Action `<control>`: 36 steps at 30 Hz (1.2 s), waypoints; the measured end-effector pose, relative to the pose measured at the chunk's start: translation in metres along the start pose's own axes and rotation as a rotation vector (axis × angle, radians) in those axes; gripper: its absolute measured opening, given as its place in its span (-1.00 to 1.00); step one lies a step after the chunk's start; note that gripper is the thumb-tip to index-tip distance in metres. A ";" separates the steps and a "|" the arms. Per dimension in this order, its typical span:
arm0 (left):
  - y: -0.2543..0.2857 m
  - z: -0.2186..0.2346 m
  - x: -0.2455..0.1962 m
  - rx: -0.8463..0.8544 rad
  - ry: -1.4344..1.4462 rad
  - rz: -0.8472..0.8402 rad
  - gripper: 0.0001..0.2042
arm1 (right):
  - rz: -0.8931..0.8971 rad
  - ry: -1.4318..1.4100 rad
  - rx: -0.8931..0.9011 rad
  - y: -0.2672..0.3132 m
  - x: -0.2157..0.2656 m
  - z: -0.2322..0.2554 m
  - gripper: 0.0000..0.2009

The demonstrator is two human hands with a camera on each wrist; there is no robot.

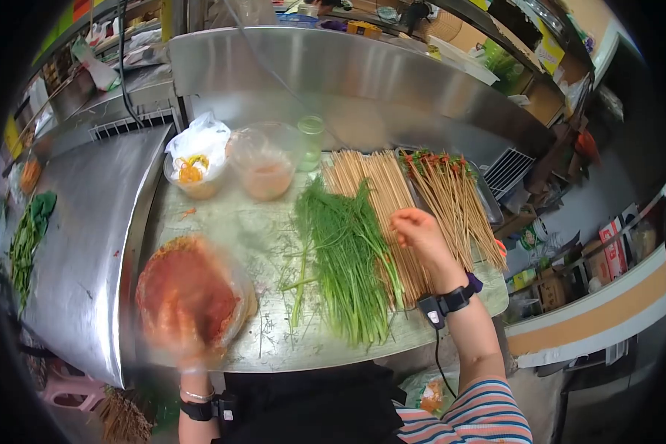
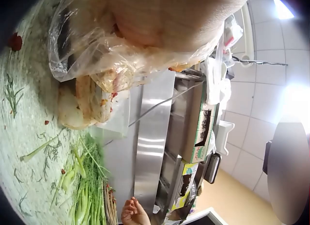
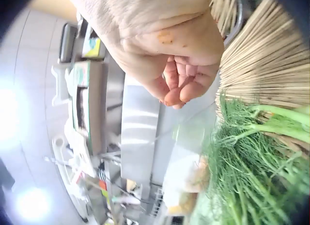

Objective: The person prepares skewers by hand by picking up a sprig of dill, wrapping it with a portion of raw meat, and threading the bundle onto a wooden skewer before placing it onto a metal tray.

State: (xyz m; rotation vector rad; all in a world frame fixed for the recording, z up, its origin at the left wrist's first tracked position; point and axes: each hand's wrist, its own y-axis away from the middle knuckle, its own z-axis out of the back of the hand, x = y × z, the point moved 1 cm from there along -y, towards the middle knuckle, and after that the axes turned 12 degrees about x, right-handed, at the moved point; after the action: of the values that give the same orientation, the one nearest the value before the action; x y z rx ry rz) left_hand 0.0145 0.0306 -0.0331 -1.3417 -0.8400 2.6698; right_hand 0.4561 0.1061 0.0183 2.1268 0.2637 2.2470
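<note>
My left hand (image 1: pixel 179 320), blurred, is over and partly in a clear tub (image 1: pixel 238 325) of red paste (image 1: pixel 192 277). In the left wrist view, thin clear plastic (image 2: pixel 72 46) hangs about that hand, and its fingers are hidden. My right hand (image 1: pixel 419 235) hovers over a row of bamboo skewers (image 1: pixel 377 181), beside a bunch of feathery green herbs (image 1: pixel 348 259). Its fingers are loosely curled, the fingertips close together, and nothing shows between them in the right wrist view; orange specks mark the skin.
Filled skewers (image 1: pixel 451 196) lie on a metal tray (image 1: pixel 493 211) at the right. Behind the paste stand a tub with a white bag (image 1: pixel 200 140), a clear tub (image 1: pixel 265 159) and a green glass (image 1: pixel 311 140). A steel counter (image 1: pixel 89 244) adjoins on the left.
</note>
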 end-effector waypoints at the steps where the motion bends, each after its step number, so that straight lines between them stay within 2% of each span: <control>1: 0.001 0.002 -0.002 0.035 -0.078 -0.045 -0.81 | 0.014 0.146 0.059 0.000 0.004 -0.014 -0.87; 4: 0.005 -0.004 0.009 0.118 0.162 -0.017 -0.78 | 0.157 0.765 0.073 -0.014 -0.011 -0.030 -0.86; 8: 0.008 -0.011 0.020 0.130 0.354 -0.031 -0.77 | 0.201 0.619 0.150 -0.014 -0.006 -0.080 -0.85; 9: 0.008 -0.011 0.018 0.145 0.452 0.008 -0.77 | 0.280 0.737 0.152 -0.007 0.009 -0.101 -0.84; 12: 0.004 -0.010 0.008 0.163 0.527 -0.018 -0.78 | 0.594 1.176 0.130 -0.004 0.009 -0.148 -0.84; 13: 0.004 -0.010 0.006 0.148 0.542 -0.004 -0.78 | 0.644 1.313 0.125 -0.010 0.002 -0.160 -0.86; 16: 0.003 -0.010 0.001 0.133 0.610 0.021 -0.78 | 0.600 1.684 0.085 -0.031 -0.015 -0.166 -0.88; 17: 0.002 -0.009 -0.005 0.134 0.631 0.016 -0.79 | 0.600 1.642 0.069 -0.034 -0.012 -0.159 -0.88; 20: 0.002 -0.009 -0.010 0.136 0.684 0.019 -0.79 | 0.873 1.379 -0.069 -0.021 0.044 -0.138 -0.85; 22: 0.001 -0.009 -0.011 0.122 0.688 0.013 -0.80 | 0.882 1.152 -0.159 0.000 0.084 -0.129 -0.87; 25: 0.002 -0.011 -0.011 0.143 0.735 0.046 -0.81 | 0.527 0.127 -0.020 0.010 0.096 -0.111 -0.88; 29: 0.002 -0.003 -0.008 0.169 0.634 0.046 -0.79 | 0.259 -0.054 0.154 0.022 0.080 -0.118 -0.86; 31: 0.003 0.004 -0.015 0.110 0.526 0.003 -0.77 | 0.219 -0.069 0.232 0.026 0.068 -0.131 -0.86; 32: 0.004 0.012 -0.023 0.141 0.477 -0.023 -0.77 | 0.196 -0.079 0.269 0.028 0.063 -0.138 -0.86; 34: -0.001 0.030 -0.051 0.160 0.328 -0.153 -0.77 | 0.240 -0.051 0.263 0.033 0.063 -0.146 -0.85; 36: -0.004 0.031 -0.046 0.175 0.291 -0.144 -0.77 | 0.273 -0.008 0.229 0.033 0.069 -0.139 -0.84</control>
State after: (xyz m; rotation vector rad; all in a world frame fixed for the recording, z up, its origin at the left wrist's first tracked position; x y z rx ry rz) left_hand 0.0193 0.0080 0.0179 -1.5118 -0.6273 2.3044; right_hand 0.3166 0.0699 0.0851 2.4189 0.2556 2.4600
